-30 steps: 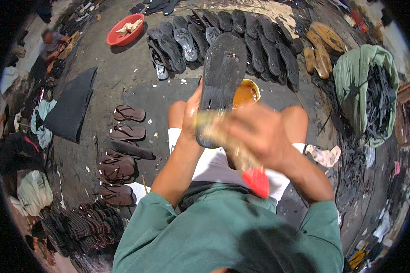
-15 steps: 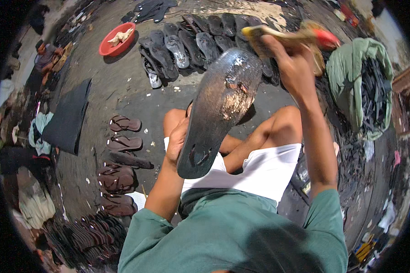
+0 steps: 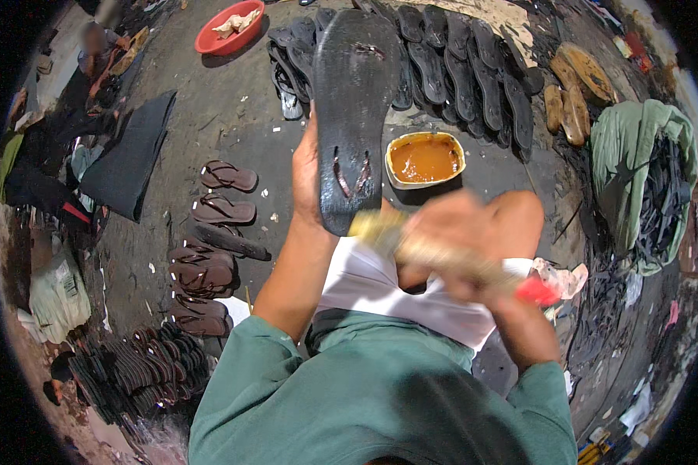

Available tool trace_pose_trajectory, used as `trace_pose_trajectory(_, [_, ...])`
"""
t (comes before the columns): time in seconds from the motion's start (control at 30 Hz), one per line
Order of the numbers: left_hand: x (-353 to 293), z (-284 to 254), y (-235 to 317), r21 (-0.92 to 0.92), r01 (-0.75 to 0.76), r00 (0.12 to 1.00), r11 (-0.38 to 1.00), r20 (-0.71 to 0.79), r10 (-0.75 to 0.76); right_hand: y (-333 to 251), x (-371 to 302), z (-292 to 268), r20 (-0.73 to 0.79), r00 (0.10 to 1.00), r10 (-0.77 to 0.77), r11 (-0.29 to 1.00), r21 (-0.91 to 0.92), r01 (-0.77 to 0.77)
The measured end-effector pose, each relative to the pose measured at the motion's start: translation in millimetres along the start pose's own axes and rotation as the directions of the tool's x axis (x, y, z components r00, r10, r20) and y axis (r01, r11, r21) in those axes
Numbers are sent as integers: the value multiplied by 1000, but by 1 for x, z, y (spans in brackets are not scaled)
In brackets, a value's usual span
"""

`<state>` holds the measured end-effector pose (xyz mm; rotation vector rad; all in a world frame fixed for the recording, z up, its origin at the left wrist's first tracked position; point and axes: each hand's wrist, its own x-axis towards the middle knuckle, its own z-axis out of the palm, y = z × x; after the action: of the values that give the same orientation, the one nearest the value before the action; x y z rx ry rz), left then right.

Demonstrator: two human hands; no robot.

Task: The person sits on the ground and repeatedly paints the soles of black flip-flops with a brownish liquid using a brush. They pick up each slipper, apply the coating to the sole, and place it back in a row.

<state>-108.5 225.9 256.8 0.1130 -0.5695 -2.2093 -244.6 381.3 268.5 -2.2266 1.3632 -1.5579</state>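
Note:
My left hand (image 3: pixel 307 170) grips a black sandal (image 3: pixel 357 93) by its left edge, with the underside turned up toward me. The sole has a wet sheen, and strap ends show in its slots. In my right hand (image 3: pixel 454 232), blurred by motion, is a wooden-handled brush whose yellowish bristles (image 3: pixel 372 230) are at the sole's near end. The brush handle's red tip (image 3: pixel 537 290) points to the right. Beyond my right hand, a pale tub (image 3: pixel 392 175) of amber-brown glue stands on the floor.
Rows of black sandals (image 3: pixel 457 77) lie at the far side, beside wooden shoe lasts (image 3: pixel 582 74). Brown flip-flops (image 3: pixel 225 211) line the left; stacked soles (image 3: pixel 139 372) sit nearer. A red basin (image 3: pixel 229 39) stands far left, a green sack (image 3: pixel 628 147) of black strips right. Another person (image 3: pixel 97 54) sits far left.
The brush has swung down and left from beyond the sandal's far right to its near end. The sandal has turned more upright, its shiny patches now evenly dark. The glue tub has come into view.

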Motion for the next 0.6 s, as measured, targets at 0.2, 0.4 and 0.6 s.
trace_pose_trajectory(0.2, [18,-9,-10,-153,308,948,939,130,-290,18,40,5,57,995,-82,980,-178,91])
trace_pose_trajectory(0.4, [29,-123,37,-39,13,967,999,-254,-22,31,1,23,43,983,179,974,133,-184])
trace_pose_trajectory(0.6, [-30,-263,91,-14,-175,740,984,-661,122,66,5,2,-217,529,821,567,426,-705])
